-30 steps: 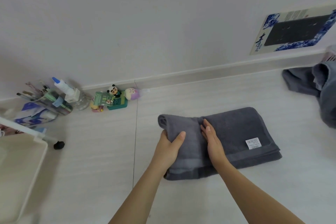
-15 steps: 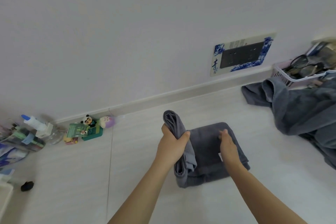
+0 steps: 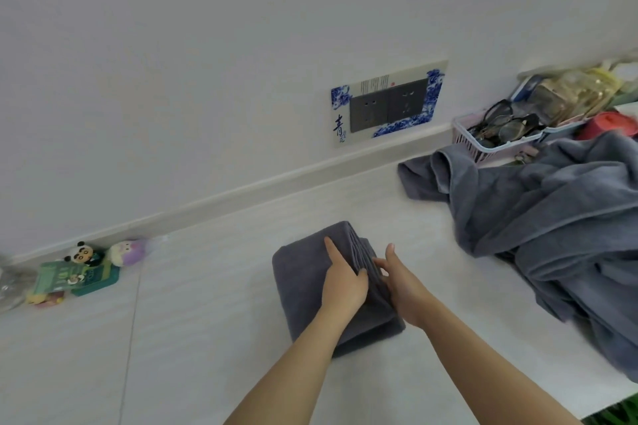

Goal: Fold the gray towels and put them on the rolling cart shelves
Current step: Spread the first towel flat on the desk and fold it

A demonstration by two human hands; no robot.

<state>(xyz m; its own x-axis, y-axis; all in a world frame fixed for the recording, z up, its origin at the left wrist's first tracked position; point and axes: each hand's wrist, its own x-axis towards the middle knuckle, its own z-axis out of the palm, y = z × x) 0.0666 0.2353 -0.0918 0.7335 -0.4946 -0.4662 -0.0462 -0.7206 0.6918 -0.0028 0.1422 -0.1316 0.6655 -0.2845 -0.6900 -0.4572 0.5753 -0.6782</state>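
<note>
Head view: the folded gray towel [image 3: 331, 290] lies as a compact thick block on the white counter [image 3: 207, 314], a little out from the wall's baseboard. The left hand [image 3: 341, 283] rests flat on its top face, fingers straight, pressing the upper layer down. The right hand [image 3: 402, 281] stands just beside it against the towel's right side, where the stacked fold edges show, fingers extended and touching the layers. Neither hand grips the cloth; the two hands are nearly touching.

Change noted: a second ago the towel was a long strip with a white label showing; half a second ago the left hand held one end raised over the rest. That end is now laid over, the label is hidden, and the block is about half its former length. Judgement: the final fold on this towel is complete or in its last smoothing; the next step should be lifting it to the cart.

The rolling cart is not visible in the current frame. A heap of unfolded gray towels [image 3: 552, 217] lies at the right, well apart from the folded one, so much of the task remains. Behind the heap sits a pink basket [image 3: 464, 134] holding eyeglasses. A wall socket plate [image 3: 386, 103] with a blue-patterned surround is above the baseboard. At far left stand a panda figurine [image 3: 83, 254] and a green box [image 3: 77, 278].
</note>
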